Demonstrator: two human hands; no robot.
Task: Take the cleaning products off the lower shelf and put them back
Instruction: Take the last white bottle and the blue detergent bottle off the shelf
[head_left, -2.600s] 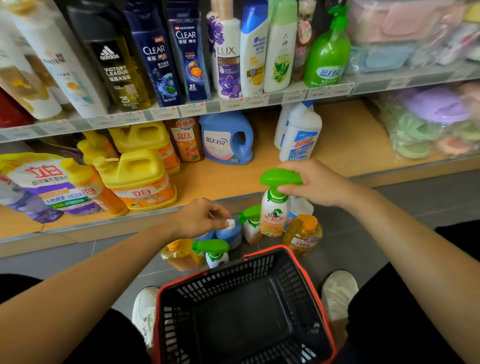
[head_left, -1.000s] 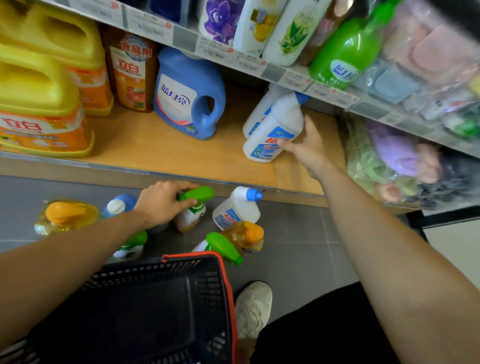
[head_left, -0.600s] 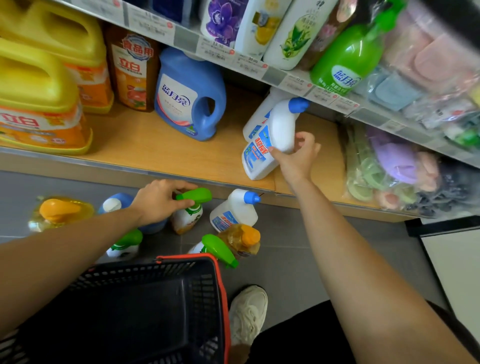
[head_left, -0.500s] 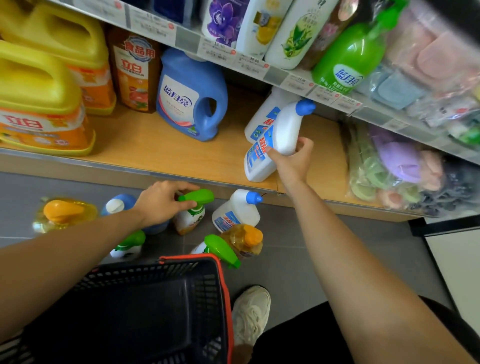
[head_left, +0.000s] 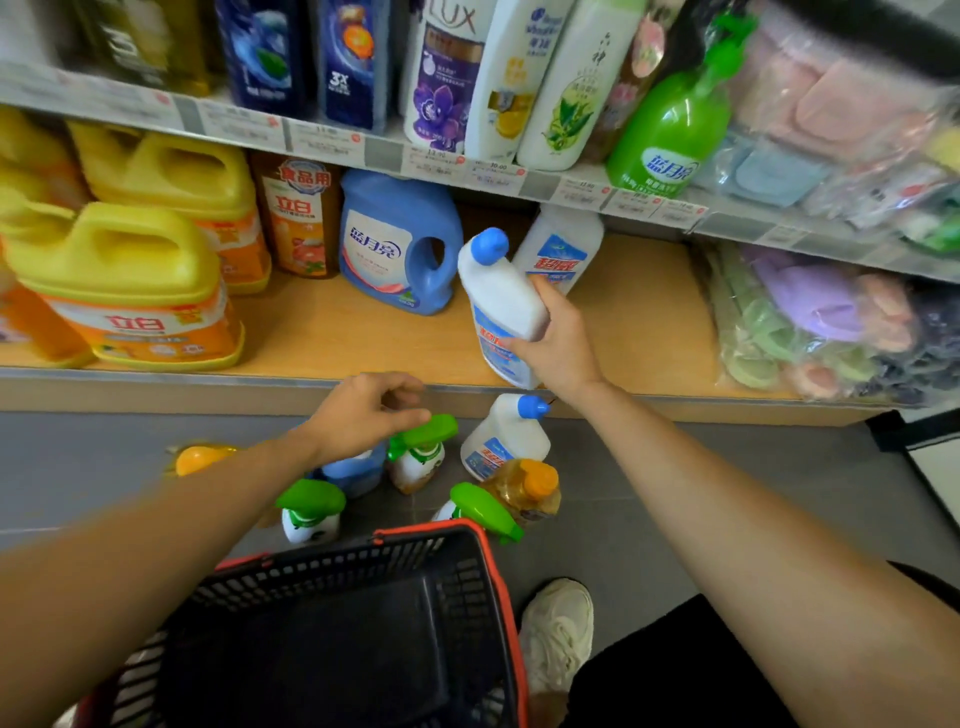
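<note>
Grasp: the right hand (head_left: 558, 343) is clenched round the body of a white cleaner bottle (head_left: 498, 296), fingers wrapped on its right side. The arm reaches in from the lower right.
Held item, position: in the air over the front part of the lower shelf (head_left: 332, 338), clear of the board. It lies to the left of the palm and is tilted, blue cap up and leftward, base low by the shelf's front edge.
Free hand: the left hand (head_left: 369, 410) has its fingers loosely curled and grasps nothing. It hangs just above a green-topped spray bottle (head_left: 418, 452) on the floor. Whether a fingertip touches the green top cannot be told.
Shelf stock: a second white bottle (head_left: 563, 249) with a similar label stands upright just behind the held one. To its left stand a blue detergent jug (head_left: 395, 244), a brown bottle (head_left: 301, 223) and yellow jugs (head_left: 124, 280).
Floor stock: a white floor bottle (head_left: 506, 439) with a blue cap stands directly below the held one. An amber bottle (head_left: 524, 488) with an orange cap is just in front of it, and a tilted green sprayer (head_left: 483, 512) leans beside that. An upright green sprayer (head_left: 311, 512) and a blue bottle (head_left: 353, 470) sit partly under the left wrist.
Basket: a black basket (head_left: 496, 571) with a red rim stands nearest the person, just in front of the floor group.
Footing: a pale shoe (head_left: 558, 629) is to the right of the basket.
</note>
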